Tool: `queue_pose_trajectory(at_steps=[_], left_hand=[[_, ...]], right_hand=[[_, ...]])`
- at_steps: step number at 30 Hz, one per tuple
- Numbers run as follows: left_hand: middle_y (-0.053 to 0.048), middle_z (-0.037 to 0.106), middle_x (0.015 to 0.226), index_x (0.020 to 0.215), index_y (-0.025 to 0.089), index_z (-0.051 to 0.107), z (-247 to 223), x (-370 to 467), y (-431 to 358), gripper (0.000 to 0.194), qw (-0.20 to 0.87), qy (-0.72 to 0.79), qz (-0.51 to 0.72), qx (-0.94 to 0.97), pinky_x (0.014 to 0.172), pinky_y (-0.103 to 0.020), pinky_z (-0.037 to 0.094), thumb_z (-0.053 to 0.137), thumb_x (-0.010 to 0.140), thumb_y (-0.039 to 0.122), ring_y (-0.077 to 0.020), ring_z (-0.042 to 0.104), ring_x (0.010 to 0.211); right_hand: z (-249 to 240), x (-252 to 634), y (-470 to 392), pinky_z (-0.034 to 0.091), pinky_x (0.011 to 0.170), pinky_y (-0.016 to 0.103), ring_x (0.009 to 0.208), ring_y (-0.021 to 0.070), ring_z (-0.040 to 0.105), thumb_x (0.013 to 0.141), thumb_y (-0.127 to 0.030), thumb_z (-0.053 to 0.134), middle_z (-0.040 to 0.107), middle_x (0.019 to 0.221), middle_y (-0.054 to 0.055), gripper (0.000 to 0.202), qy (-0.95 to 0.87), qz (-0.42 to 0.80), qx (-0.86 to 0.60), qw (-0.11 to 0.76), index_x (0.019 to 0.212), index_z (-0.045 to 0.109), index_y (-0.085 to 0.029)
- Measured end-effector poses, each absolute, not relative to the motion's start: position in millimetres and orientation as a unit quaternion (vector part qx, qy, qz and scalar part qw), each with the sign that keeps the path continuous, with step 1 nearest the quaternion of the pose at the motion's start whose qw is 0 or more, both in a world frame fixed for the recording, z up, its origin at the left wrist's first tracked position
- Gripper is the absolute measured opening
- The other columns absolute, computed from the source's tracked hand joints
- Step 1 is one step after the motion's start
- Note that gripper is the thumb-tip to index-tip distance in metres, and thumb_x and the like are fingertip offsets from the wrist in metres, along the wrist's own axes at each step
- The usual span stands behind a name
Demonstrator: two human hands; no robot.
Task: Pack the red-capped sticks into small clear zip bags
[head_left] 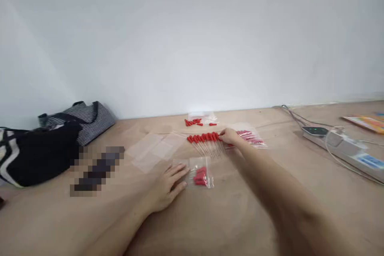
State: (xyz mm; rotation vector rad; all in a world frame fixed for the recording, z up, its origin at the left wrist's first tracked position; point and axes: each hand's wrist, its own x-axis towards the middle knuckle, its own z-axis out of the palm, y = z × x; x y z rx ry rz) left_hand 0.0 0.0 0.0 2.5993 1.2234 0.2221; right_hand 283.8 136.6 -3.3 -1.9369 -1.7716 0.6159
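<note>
My left hand [171, 186] lies flat with its fingers spread, fingertips on the left edge of a small clear zip bag [193, 165]. Inside that bag are several red tips [200, 177] with thin pale sticks. Farther back, a slanted row of red-tipped sticks [205, 138] lies on the table, red ends away from me. At the row's right end, my right hand [230, 137] pinches a red-tipped stick, its tip mostly hidden by the fingers. Just behind this hand is a clear bag of red-tipped sticks [247, 137].
Loose red tips [193, 122] lie near the wall beside a clear bag [208, 117]. Flat clear bags [150, 148] are left of the row. A striped bag [90, 118] and black bag [51, 156] stand at left. A power strip [345, 154] with cables is at right.
</note>
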Motion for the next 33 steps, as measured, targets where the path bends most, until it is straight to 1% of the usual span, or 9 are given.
queue_pose_trajectory(at_steps=[6, 9, 11, 13, 16, 18, 21, 27, 33], left_hand=[[-0.006, 0.036, 0.134, 0.127, 0.024, 0.037, 1.1, 0.0, -3.0, 0.042, 0.125, 0.413, 0.099, 0.897, 0.101, -0.049, 0.022, 0.040, 0.086, 0.032, -0.0239, 0.031, 0.123], [-0.006, 0.037, 0.134, 0.127, 0.024, 0.038, 0.0, -0.3, -2.7, 0.042, 0.123, 0.412, 0.109, 0.896, 0.101, -0.050, 0.022, 0.041, 0.086, 0.032, -0.0241, 0.032, 0.122], [-0.006, 0.037, 0.133, 0.127, 0.024, 0.038, -0.4, -0.3, -2.7, 0.042, 0.122, 0.412, 0.111, 0.896, 0.101, -0.050, 0.022, 0.042, 0.085, 0.032, -0.0239, 0.033, 0.122], [-0.006, 0.038, 0.133, 0.127, 0.024, 0.037, -0.4, -0.2, -2.7, 0.043, 0.120, 0.413, 0.113, 0.896, 0.100, -0.049, 0.023, 0.042, 0.086, 0.032, -0.0237, 0.033, 0.122], [-0.007, 0.036, 0.134, 0.129, 0.023, 0.034, -0.1, -0.2, -3.2, 0.045, 0.114, 0.418, 0.121, 0.893, 0.100, -0.048, 0.026, 0.042, 0.085, 0.031, -0.0239, 0.033, 0.122], [-0.007, 0.035, 0.135, 0.130, 0.022, 0.031, 0.1, -0.4, -3.5, 0.049, 0.113, 0.421, 0.123, 0.892, 0.099, -0.046, 0.028, 0.043, 0.084, 0.032, -0.0240, 0.033, 0.122], [-0.008, 0.036, 0.134, 0.131, 0.019, 0.028, 0.3, -0.6, -4.0, 0.052, 0.113, 0.425, 0.123, 0.890, 0.099, -0.045, 0.029, 0.043, 0.084, 0.033, -0.0242, 0.034, 0.121], [-0.008, 0.038, 0.133, 0.132, 0.019, 0.026, -0.1, -0.6, -4.5, 0.053, 0.117, 0.428, 0.124, 0.887, 0.100, -0.044, 0.027, 0.042, 0.084, 0.034, -0.0235, 0.035, 0.120], [-0.009, 0.038, 0.132, 0.133, 0.019, 0.023, -0.6, -0.4, -4.2, 0.056, 0.122, 0.435, 0.136, 0.882, 0.099, -0.043, 0.030, 0.043, 0.083, 0.033, -0.0237, 0.036, 0.119]], right_hand=[[-3.2, 278.9, 133.5, 0.037, 0.052, 0.023, 0.061, 0.0194, 0.058, 0.058, -0.012, 0.057, 0.061, 0.057, 0.007, 0.006, -0.613, 0.243, -0.710, 0.247, 0.055, 0.062, -0.012], [2.9, 282.0, 128.5, 0.038, 0.051, 0.023, 0.058, 0.0170, 0.056, 0.061, -0.012, 0.055, 0.061, 0.063, 0.007, 0.016, -0.589, 0.254, -0.708, 0.295, 0.075, 0.063, -0.010], [7.4, 284.8, 120.1, 0.039, 0.049, 0.023, 0.055, 0.0135, 0.054, 0.066, -0.015, 0.052, 0.061, 0.072, 0.007, 0.029, -0.573, 0.265, -0.696, 0.340, 0.095, 0.057, -0.010], [9.2, 286.1, 106.2, 0.040, 0.048, 0.021, 0.051, 0.0100, 0.052, 0.073, -0.020, 0.044, 0.059, 0.078, 0.005, 0.033, -0.567, 0.280, -0.676, 0.379, 0.105, 0.049, -0.014], [3.2, 282.3, 78.2, 0.041, 0.047, 0.021, 0.049, 0.0079, 0.049, 0.079, -0.029, 0.038, 0.055, 0.071, 0.000, 0.025, -0.554, 0.317, -0.625, 0.450, 0.099, 0.047, -0.017], [-5.1, 276.5, 59.9, 0.040, 0.045, 0.021, 0.047, 0.0084, 0.048, 0.074, -0.037, 0.045, 0.050, 0.061, -0.004, 0.024, -0.503, 0.377, -0.545, 0.555, 0.088, 0.047, -0.017], [-16.7, 266.3, 41.7, 0.040, 0.044, 0.022, 0.045, 0.0085, 0.047, 0.067, -0.040, 0.053, 0.048, 0.056, -0.006, 0.029, -0.427, 0.424, -0.493, 0.629, 0.084, 0.044, -0.018], [-25.1, 252.8, 37.1, 0.043, 0.043, 0.023, 0.046, 0.0091, 0.050, 0.062, -0.036, 0.058, 0.048, 0.059, -0.006, 0.030, -0.360, 0.451, -0.472, 0.667, 0.082, 0.042, -0.020], [-23.6, 237.1, 29.1, 0.049, 0.052, 0.025, 0.051, 0.0099, 0.056, 0.062, -0.029, 0.060, 0.050, 0.061, -0.006, 0.029, -0.321, 0.494, -0.445, 0.675, 0.081, 0.040, -0.021]])
